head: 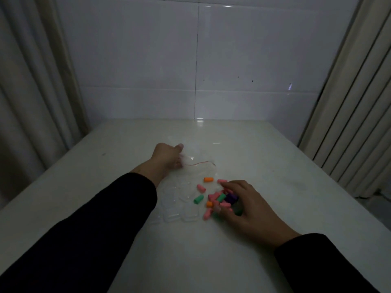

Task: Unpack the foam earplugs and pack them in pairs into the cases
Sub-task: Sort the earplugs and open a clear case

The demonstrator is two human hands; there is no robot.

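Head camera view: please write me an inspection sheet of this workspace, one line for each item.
Surface: white glossy table, dimly lit.
Job's things: loose foam earplugs in pink, orange, green and purple, heaped at centre; clear plastic cases lie left of the heap; clear plastic bag with a red strip lies behind them.
Clutter: nothing seen.
Grippers: left hand grips the bag's edge; right hand rests over the heap with fingers curled among earplugs, whether it holds one cannot be told.
Cables: nothing seen.
Surroundings: white tiled wall behind; curtains on both sides.
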